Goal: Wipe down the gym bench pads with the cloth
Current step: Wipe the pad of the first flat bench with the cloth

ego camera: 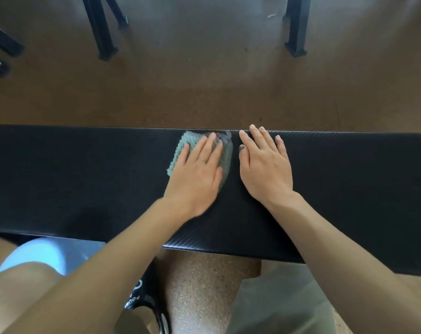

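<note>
One cloth: teal, nubby, blurred, at the far edge of one black textured surface. My left hand presses it flat; right hand spread flat just beside.

Brown cork-like floor — black frame legs, blurred.

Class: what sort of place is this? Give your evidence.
Probably a gym: a long black padded bench, speckled rubber-like floor, and black metal equipment legs standing beyond it.
</note>
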Tool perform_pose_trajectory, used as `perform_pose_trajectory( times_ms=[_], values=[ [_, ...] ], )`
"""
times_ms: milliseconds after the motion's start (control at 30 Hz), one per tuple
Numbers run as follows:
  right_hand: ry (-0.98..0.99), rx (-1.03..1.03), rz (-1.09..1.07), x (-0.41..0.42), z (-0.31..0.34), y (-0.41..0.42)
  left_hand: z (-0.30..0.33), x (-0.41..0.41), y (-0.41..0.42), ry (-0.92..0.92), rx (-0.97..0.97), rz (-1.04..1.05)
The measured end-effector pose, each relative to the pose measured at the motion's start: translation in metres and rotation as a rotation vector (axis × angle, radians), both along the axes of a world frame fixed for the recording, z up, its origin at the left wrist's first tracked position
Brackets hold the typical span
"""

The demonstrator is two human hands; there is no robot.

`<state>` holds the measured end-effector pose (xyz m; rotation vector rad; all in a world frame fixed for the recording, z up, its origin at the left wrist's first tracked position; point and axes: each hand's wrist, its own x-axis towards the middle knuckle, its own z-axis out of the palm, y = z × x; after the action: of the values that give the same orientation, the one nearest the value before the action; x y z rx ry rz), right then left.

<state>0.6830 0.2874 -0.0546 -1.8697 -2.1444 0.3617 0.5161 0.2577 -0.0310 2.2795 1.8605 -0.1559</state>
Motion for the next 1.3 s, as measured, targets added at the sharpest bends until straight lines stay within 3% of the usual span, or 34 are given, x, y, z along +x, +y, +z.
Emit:
perform_pose_trajectory(
  times_ms=[100, 233, 400, 700, 1067, 1300],
  values=[
    [0.005, -0.036, 0.005, 0.01, 0.006, 0.005, -0.001, 0.017, -0.031, 0.001, -0.001, -0.075],
    [-0.101, -0.051, -0.06, 0.041, 0.005, 0.011, -0.001, 0.016, 0.009, -0.041, -0.01, -0.159],
    [-0.131, -0.039, -0.07, 0.048, 0.0, 0.005, -0.002, 0.028, 0.063, -0.057, -0.045, 0.029],
    [-0.118, 0.013, -0.061, 0.047, -0.002, 0.004, -0.001, 0.04, -0.094, -0.054, 0.001, -0.268],
    [-0.056, 0.074, -0.093, 0.051, -0.008, 0.008, -0.006, 0.053, 0.011, -0.053, 0.009, -0.111],
    [-0.064, 0.085, -0.077, 0.052, -0.011, 0.01, -0.005, 0.02, -0.116, -0.05, 0.057, -0.058]
  ],
)
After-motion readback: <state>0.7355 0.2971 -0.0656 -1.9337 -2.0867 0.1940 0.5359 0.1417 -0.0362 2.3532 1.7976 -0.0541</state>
